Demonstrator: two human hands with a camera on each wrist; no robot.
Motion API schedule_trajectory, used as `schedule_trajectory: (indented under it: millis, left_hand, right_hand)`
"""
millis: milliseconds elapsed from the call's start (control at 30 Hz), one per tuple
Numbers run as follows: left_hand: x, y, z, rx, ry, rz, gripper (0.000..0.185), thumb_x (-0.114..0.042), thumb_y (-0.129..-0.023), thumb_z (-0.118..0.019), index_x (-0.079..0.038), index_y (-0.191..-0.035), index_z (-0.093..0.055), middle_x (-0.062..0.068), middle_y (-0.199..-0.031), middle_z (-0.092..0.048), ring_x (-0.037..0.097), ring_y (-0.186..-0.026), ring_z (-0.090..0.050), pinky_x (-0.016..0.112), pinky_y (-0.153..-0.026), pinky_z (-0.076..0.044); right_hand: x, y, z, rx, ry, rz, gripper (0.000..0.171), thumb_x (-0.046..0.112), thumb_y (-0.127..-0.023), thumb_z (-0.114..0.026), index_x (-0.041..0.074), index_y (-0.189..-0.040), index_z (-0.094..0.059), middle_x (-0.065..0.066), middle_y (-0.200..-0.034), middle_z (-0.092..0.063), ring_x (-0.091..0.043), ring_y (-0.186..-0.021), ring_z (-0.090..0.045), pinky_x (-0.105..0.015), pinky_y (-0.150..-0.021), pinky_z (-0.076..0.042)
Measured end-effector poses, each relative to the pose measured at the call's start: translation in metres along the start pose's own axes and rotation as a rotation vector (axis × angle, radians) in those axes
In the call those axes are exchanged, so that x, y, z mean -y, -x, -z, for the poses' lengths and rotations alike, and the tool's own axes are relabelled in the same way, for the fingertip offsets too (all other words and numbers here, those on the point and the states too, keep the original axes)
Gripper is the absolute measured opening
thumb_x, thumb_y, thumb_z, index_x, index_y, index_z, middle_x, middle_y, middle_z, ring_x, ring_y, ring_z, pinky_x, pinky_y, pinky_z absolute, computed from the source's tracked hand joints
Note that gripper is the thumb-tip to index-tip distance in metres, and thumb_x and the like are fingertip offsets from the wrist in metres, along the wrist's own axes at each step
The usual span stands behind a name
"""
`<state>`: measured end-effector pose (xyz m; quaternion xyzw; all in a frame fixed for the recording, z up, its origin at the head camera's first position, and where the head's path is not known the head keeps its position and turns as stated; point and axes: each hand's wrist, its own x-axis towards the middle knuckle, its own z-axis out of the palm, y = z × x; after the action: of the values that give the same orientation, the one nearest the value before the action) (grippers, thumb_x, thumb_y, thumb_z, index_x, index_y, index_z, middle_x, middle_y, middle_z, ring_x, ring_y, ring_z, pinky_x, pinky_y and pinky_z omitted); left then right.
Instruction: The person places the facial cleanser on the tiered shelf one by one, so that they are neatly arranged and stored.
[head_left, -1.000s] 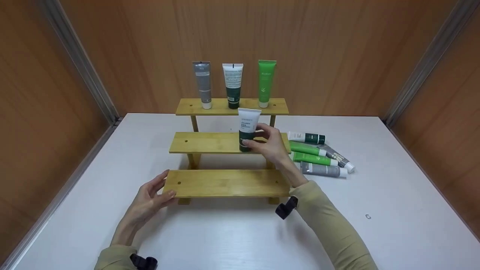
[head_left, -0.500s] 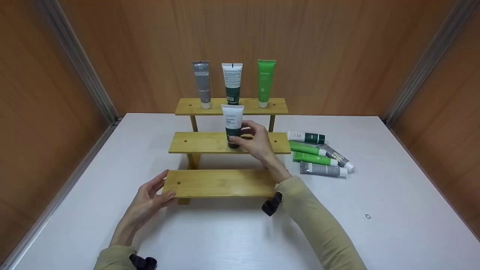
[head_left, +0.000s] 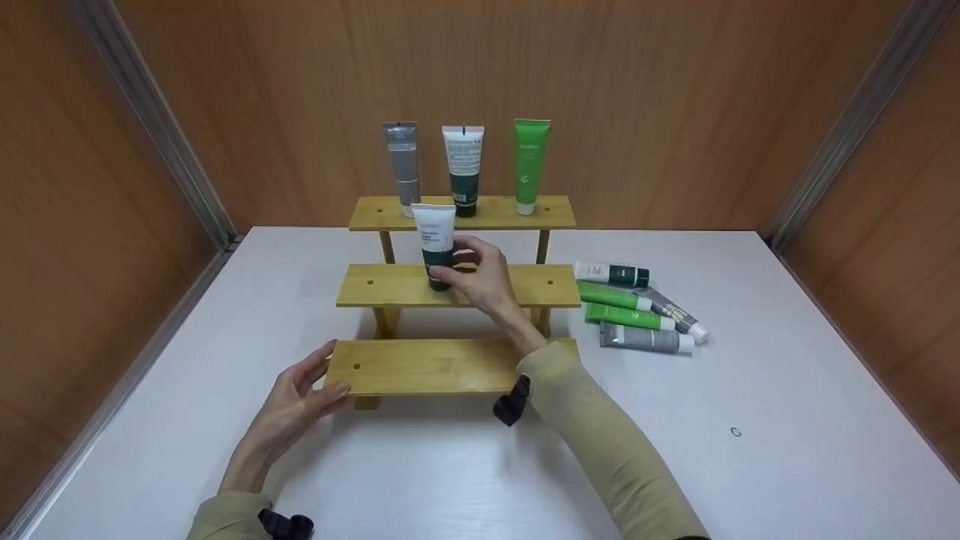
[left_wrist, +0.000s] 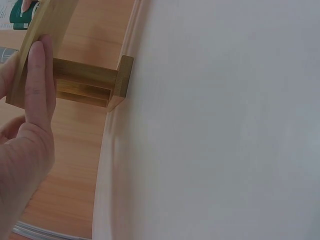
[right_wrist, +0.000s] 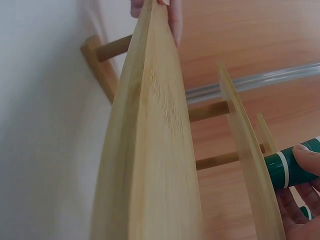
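Observation:
My right hand (head_left: 480, 277) pinches a squeeze tube (head_left: 435, 236), white above and dark green below, between thumb and fingers. It holds the tube upright, cap down, at the middle shelf (head_left: 360, 292) of a three-step wooden display stand, left of centre. In the right wrist view the dark green cap end (right_wrist: 278, 172) is beside that board; I cannot tell whether they touch. My left hand (head_left: 296, 401) grips the left end of the lowest shelf (head_left: 442, 367). In the left wrist view, the left hand's fingers (left_wrist: 37, 85) lie flat along the board's underside, with the thumb opposite.
On the top shelf (head_left: 499, 214) stand a grey tube (head_left: 403, 161), a white and dark green tube (head_left: 463, 157) and a green tube (head_left: 532, 161). Several tubes lie piled right of the stand, a green one (head_left: 630, 316) among them. A small ring (head_left: 736, 432) lies at right.
My right hand has carried the white and dark green tube leftward along the middle shelf, from right of centre to left of centre. The left hand has stayed on the lowest shelf.

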<state>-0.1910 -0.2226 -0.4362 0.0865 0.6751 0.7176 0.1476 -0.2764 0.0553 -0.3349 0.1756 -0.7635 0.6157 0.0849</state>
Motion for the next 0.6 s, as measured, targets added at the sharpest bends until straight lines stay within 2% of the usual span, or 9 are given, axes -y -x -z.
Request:
schedule_trajectory:
  millis: [167,367,500,600]
  left_hand:
    - [0.000,0.001,0.000,-0.005,0.012,0.000,0.075,-0.005,-0.083,-0.060,-0.014,-0.143,-0.015,0.009,-0.144,-0.024,0.015,-0.114,-0.050,0.041,-0.095,-0.045]
    - [0.000,0.001,-0.001,-0.007,0.002,-0.001,0.076,-0.005,-0.083,-0.060,-0.014,-0.143,-0.014,0.009,-0.145,-0.023,0.015,-0.115,-0.049,0.042,-0.096,-0.044]
    - [0.001,0.001,-0.001,-0.004,0.010,-0.006,0.076,-0.004,-0.083,-0.059,-0.014,-0.143,-0.014,0.009,-0.143,-0.024,0.014,-0.115,-0.050,0.041,-0.096,-0.045]
    - [0.001,0.001,0.000,-0.001,0.009,-0.009,0.076,-0.004,-0.083,-0.059,-0.014,-0.143,-0.013,0.010,-0.143,-0.024,0.013,-0.115,-0.050,0.041,-0.096,-0.044]
  right_hand:
    - [0.000,-0.004,-0.010,-0.004,-0.016,0.000,0.042,0.008,-0.075,-0.070,0.003,-0.114,-0.056,-0.014,-0.113,-0.059,-0.026,-0.099,-0.057,-0.033,-0.088,-0.052]
    - [0.001,-0.009,-0.020,-0.021,-0.043,0.010,0.042,0.006,-0.074,-0.071,0.002,-0.113,-0.057,-0.015,-0.112,-0.059,-0.028,-0.099,-0.057,-0.039,-0.090,-0.051]
    - [-0.013,-0.017,-0.026,-0.034,-0.046,0.020,0.042,0.010,-0.073,-0.072,0.005,-0.112,-0.058,-0.011,-0.110,-0.060,-0.022,-0.096,-0.059,-0.031,-0.086,-0.053]
    - [-0.020,-0.022,-0.031,-0.037,-0.051,0.027,0.043,0.009,-0.072,-0.073,0.006,-0.112,-0.059,-0.010,-0.110,-0.060,-0.021,-0.096,-0.059,-0.031,-0.086,-0.053]
